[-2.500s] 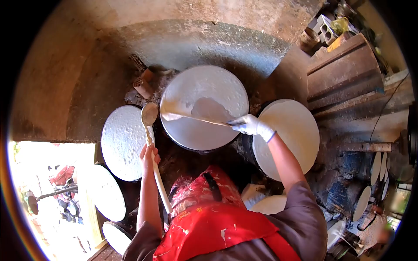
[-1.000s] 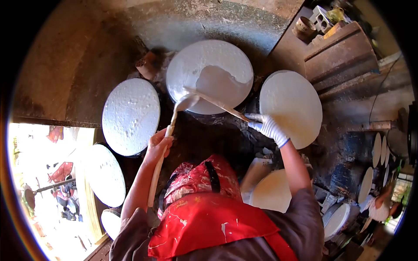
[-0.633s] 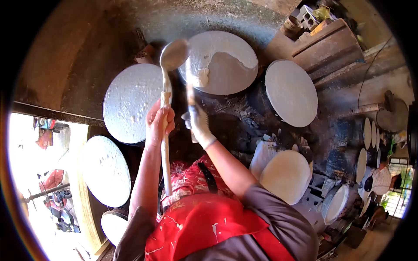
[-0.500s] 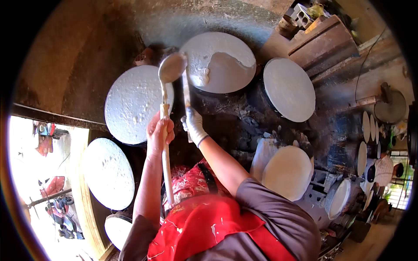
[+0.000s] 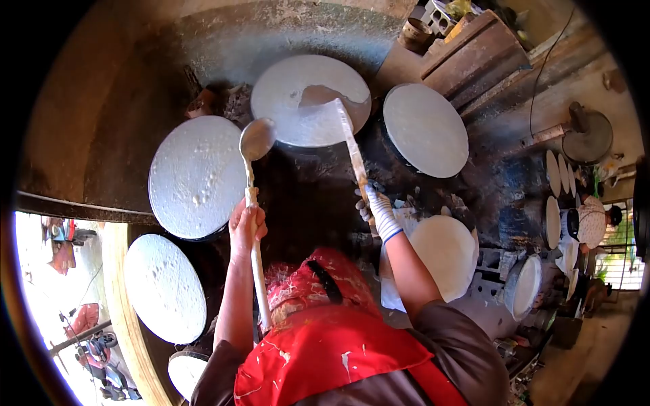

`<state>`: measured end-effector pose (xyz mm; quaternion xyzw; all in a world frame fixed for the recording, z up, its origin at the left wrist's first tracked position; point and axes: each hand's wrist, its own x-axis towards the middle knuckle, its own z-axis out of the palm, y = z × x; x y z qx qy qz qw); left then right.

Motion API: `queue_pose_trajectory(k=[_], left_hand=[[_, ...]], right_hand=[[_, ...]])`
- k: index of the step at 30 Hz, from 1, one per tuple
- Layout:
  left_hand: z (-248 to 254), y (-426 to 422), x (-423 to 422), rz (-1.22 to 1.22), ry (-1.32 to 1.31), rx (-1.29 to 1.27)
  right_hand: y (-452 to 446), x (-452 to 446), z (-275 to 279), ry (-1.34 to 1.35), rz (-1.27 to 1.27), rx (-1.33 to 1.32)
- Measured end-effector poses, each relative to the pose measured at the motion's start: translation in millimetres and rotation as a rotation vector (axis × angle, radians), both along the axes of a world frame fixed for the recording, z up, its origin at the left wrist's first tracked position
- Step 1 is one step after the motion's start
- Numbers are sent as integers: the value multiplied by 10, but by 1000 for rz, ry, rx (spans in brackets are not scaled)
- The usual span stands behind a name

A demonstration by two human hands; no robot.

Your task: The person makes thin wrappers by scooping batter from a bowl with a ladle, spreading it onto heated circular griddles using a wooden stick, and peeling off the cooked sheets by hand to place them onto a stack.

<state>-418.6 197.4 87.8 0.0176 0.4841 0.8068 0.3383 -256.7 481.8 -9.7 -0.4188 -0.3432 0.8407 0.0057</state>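
My left hand (image 5: 246,228) is wrapped round the long pale handle of a ladle (image 5: 258,139). The ladle's bowl is up between two round griddles. My right hand (image 5: 376,208), in a striped work glove, grips a long flat spatula (image 5: 353,150) smeared with white. Its tip reaches over the middle griddle (image 5: 284,88), where a white coating partly covers the surface and a grey patch shows. To the left, a griddle (image 5: 196,169) carries a bubbly white layer. A smoother white griddle (image 5: 426,128) stands on the right.
Another white-topped griddle (image 5: 166,287) is at the lower left, beside a wooden post (image 5: 128,311). A round white sheet (image 5: 443,254) lies by my right forearm. Several more drums with round tops line the right side, where a person (image 5: 592,223) is visible. A wall curves behind the griddles.
The spatula has swung right, away from the ladle, and my right hand has moved right with it. My left hand still holds the ladle, whose bowl is slightly lower.
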Motion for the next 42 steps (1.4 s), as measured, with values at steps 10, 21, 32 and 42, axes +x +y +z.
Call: queue_pose_trajectory(k=[10, 21, 32, 42], left_hand=[[39, 307, 88, 69, -71, -40], [20, 838, 315, 126, -161, 19], [115, 1126, 384, 138, -327, 235], [35, 1084, 260, 86, -379, 251]], right_hand=[[-120, -121, 51, -91, 326, 462], [1506, -397, 392, -188, 318, 755], [1201, 0, 485, -91, 712, 749], [1197, 207, 30, -104, 554, 701]])
